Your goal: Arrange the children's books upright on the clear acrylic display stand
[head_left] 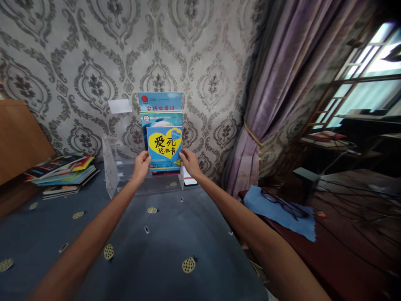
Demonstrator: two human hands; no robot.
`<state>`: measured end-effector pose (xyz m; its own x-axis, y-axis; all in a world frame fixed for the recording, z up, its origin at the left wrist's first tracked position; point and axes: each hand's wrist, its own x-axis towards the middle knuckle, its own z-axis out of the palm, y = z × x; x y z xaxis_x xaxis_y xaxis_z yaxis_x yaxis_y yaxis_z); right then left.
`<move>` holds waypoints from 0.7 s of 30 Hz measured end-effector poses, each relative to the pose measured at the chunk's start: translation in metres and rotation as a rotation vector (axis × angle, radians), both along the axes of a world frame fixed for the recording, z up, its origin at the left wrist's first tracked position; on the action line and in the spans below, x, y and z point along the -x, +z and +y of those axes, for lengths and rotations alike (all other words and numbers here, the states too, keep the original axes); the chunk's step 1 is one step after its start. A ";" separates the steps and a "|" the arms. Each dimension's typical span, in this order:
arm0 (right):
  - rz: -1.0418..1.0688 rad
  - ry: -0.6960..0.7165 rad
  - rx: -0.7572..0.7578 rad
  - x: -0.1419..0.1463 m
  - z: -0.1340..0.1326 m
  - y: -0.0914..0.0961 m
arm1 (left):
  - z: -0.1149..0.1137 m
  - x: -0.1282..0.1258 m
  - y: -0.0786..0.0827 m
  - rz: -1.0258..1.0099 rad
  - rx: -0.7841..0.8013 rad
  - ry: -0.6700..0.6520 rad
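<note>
Patterned wallpaper (203, 33) is seen behind a cloth-covered desk (166, 259). Heart-cover book (164, 146) is held upright at the clear rack (111, 169), side edges pinched by left grip (141, 166) and right grip (189, 162); seating can't be told. Two books (161, 117) are already stood behind it; pile (65, 175) at left is unracked.

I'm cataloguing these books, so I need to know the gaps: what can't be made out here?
All in the head view:
Lower cover of the thin teal book: hidden by the blue book with a yellow heart.
Fine print on that blue book: too small.
Titles in the multicoloured stack of thin books: too small and steeply angled.
Part of the white-screened phone: behind the right hand.
</note>
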<state>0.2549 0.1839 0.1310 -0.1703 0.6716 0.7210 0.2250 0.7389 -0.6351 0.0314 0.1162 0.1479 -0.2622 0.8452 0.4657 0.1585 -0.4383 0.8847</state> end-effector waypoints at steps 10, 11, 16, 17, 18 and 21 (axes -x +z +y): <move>0.084 0.073 0.035 0.000 0.011 0.009 | 0.000 -0.006 -0.002 -0.025 -0.031 0.039; 0.088 0.077 0.028 0.001 0.011 0.010 | 0.000 -0.007 -0.002 -0.026 -0.040 0.045; 0.101 0.097 -0.016 0.002 0.012 0.020 | 0.001 -0.007 0.002 -0.028 -0.087 0.057; 0.103 0.095 -0.021 0.002 0.012 0.021 | 0.002 -0.007 0.003 -0.027 -0.092 0.057; 0.104 0.092 -0.025 0.002 0.012 0.022 | 0.002 -0.007 0.004 -0.025 -0.095 0.060; 0.107 0.086 -0.028 0.002 0.011 0.024 | 0.002 -0.008 0.006 -0.021 -0.098 0.070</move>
<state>0.2527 0.1949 0.1546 -0.1474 0.6370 0.7566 0.0924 0.7705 -0.6307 0.0393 0.1185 0.1535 -0.3298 0.7750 0.5391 0.1733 -0.5117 0.8415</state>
